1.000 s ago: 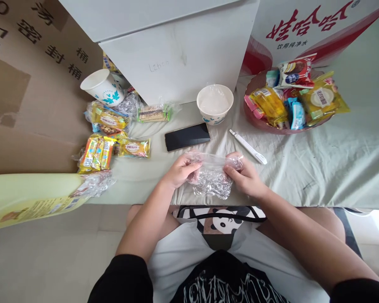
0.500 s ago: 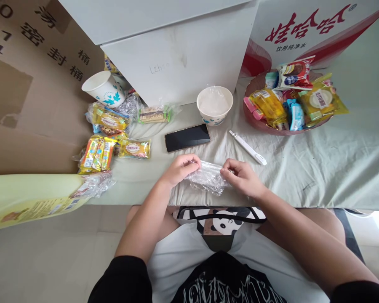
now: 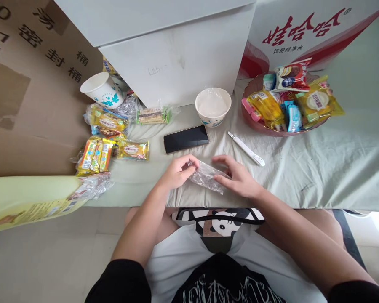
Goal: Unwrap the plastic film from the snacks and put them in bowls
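Observation:
A crumpled clear plastic bag (image 3: 206,176) hangs between my hands, close to the table's front edge. My left hand (image 3: 180,171) pinches its left end between thumb and fingers. At the bag's right end, my right hand (image 3: 238,176) has its thumb and fingers spread apart, the thumb close against the plastic. Just beyond my hands lie a black phone (image 3: 186,139) and a white utility knife (image 3: 246,148). Behind them stands a paper bowl (image 3: 213,107) with clear plastic in it.
On the right is a pink bowl (image 3: 265,129) heaped with wrapped snacks. More snack packs (image 3: 96,155) lie at left under a tilted paper cup (image 3: 102,90). White boxes (image 3: 177,63) stand at the back, a cardboard box (image 3: 34,139) at left. A yellow package (image 3: 34,193) juts over the front edge.
My right hand has loosened its pinch and spread its fingers. The bag now slants down to the right from my left hand, which keeps its hold.

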Motion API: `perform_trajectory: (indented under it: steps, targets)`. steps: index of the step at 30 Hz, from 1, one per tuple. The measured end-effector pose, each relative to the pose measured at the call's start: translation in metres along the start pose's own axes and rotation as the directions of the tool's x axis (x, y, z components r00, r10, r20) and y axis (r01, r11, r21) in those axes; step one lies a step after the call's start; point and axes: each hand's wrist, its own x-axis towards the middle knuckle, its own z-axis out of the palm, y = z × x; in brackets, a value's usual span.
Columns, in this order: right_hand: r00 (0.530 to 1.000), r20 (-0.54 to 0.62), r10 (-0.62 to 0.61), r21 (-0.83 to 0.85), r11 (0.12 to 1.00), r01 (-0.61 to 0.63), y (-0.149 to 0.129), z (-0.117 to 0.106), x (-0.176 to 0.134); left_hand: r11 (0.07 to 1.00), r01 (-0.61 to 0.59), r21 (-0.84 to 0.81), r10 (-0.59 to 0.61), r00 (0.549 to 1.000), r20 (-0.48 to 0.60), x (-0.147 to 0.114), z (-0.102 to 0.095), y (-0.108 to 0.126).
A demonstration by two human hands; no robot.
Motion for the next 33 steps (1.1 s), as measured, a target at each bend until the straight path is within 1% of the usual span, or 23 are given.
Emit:
perform_trajectory:
  steps: [1, 2, 3, 4, 5, 6, 7, 8, 9, 10, 11, 12, 14, 16, 18, 21, 22, 24, 26, 27, 29, 31, 33]
  targets:
    - [0.997, 0.076, 0.003, -0.051, 0.999, 0.001, -0.002, -0.001, 0.0, 1.0, -0.019, 0.006, 0.019, 1.0, -0.005, 0.001, 0.001, 0.0]
    - [0.992, 0.123, 0.009, -0.093, 0.996, 0.003, -0.004, -0.002, 0.001, 0.999, -0.046, 0.025, 0.048, 0.997, -0.061, 0.002, 0.002, -0.001]
    - [0.99, 0.137, 0.015, -0.124, 0.992, 0.002, -0.005, -0.002, 0.001, 0.995, -0.076, 0.066, 0.086, 0.982, -0.167, 0.002, 0.004, -0.002]
    - [0.992, 0.123, 0.018, -0.146, 0.989, 0.0, -0.006, -0.002, 0.001, 0.987, -0.093, 0.134, 0.129, 0.945, -0.301, 0.002, 0.006, -0.003]
    - [0.995, 0.096, 0.019, -0.16, 0.987, -0.004, -0.007, -0.001, 0.002, 0.972, -0.088, 0.218, 0.177, 0.884, -0.432, 0.002, 0.008, -0.004]
    - [0.997, 0.07, 0.019, -0.169, 0.986, -0.007, -0.007, 0.0, 0.002, 0.952, -0.066, 0.3, 0.222, 0.823, -0.523, 0.002, 0.011, -0.004]
    - [0.998, 0.054, 0.019, -0.176, 0.984, -0.009, -0.007, 0.002, 0.002, 0.929, -0.045, 0.366, 0.257, 0.791, -0.556, 0.001, 0.014, -0.004]
    - [0.999, 0.047, 0.017, -0.182, 0.983, -0.008, -0.007, 0.003, 0.003, 0.909, -0.044, 0.414, 0.279, 0.803, -0.527, -0.001, 0.017, -0.004]
    - [0.999, 0.044, 0.013, -0.189, 0.982, -0.005, -0.007, 0.004, 0.002, 0.895, -0.073, 0.441, 0.288, 0.848, -0.444, -0.002, 0.021, -0.003]
    - [0.999, 0.041, 0.009, -0.198, 0.98, 0.0, -0.006, 0.005, 0.002, 0.886, -0.12, 0.448, 0.287, 0.9, -0.328, -0.003, 0.025, -0.003]
    - [0.999, 0.045, 0.0, -0.204, 0.979, 0.01, -0.005, 0.006, 0.002, 0.884, -0.168, 0.437, 0.281, 0.937, -0.209, -0.004, 0.028, -0.002]
    - [0.998, 0.059, -0.018, -0.199, 0.98, 0.029, -0.005, 0.006, 0.002, 0.886, -0.206, 0.415, 0.274, 0.955, -0.111, -0.005, 0.03, -0.001]
    - [0.991, 0.103, -0.088, -0.138, 0.985, 0.102, -0.004, 0.005, 0.001, 0.897, -0.258, 0.359, 0.274, 0.962, 0.006, -0.005, 0.033, -0.001]
    - [0.973, 0.131, -0.191, -0.037, 0.98, 0.197, -0.003, 0.003, 0.001, 0.903, -0.298, 0.308, 0.292, 0.954, 0.066, -0.004, 0.032, -0.002]
    - [0.95, 0.143, -0.276, 0.027, 0.961, 0.275, -0.002, 0.002, 0.001, 0.904, -0.327, 0.274, 0.318, 0.945, 0.08, -0.003, 0.031, -0.003]
    - [0.943, 0.148, -0.297, 0.035, 0.955, 0.295, 0.001, 0.003, 0.0, 0.926, -0.302, 0.225, 0.31, 0.951, -0.001, -0.002, 0.03, -0.004]
    - [0.953, 0.125, -0.276, 0.034, 0.961, 0.274, 0.002, 0.004, 0.0, 0.944, -0.266, 0.196, 0.278, 0.96, -0.033, -0.003, 0.03, -0.004]
    - [0.974, 0.034, -0.223, 0.039, 0.974, 0.222, 0.005, 0.006, -0.001, 0.982, -0.154, 0.112, 0.163, 0.984, -0.07, -0.004, 0.03, -0.003]
    - [0.979, -0.076, -0.187, 0.038, 0.981, 0.19, 0.006, 0.009, -0.002, 0.999, -0.039, 0.005, 0.039, 0.998, -0.052, -0.006, 0.03, -0.002]
    - [0.978, -0.111, -0.178, 0.034, 0.983, 0.183, 0.005, 0.01, -0.003, 0.999, 0.0, -0.041, -0.001, 1.0, -0.028, -0.007, 0.03, -0.001]
    - [0.983, -0.093, -0.16, 0.016, 0.987, 0.163, 0.005, 0.01, -0.003, 0.995, 0.032, -0.092, -0.031, 0.999, 0.01, -0.008, 0.031, 0.0]
    - [0.993, -0.055, -0.105, -0.006, 0.995, 0.105, 0.004, 0.01, -0.002, 0.994, 0.028, -0.104, -0.028, 1.0, 0.003, -0.009, 0.032, 0.001]
    - [0.997, -0.075, -0.024, 0.011, 1.0, 0.025, 0.004, 0.009, -0.001, 0.993, 0.041, -0.111, -0.043, 0.999, -0.015, -0.008, 0.032, 0.001]
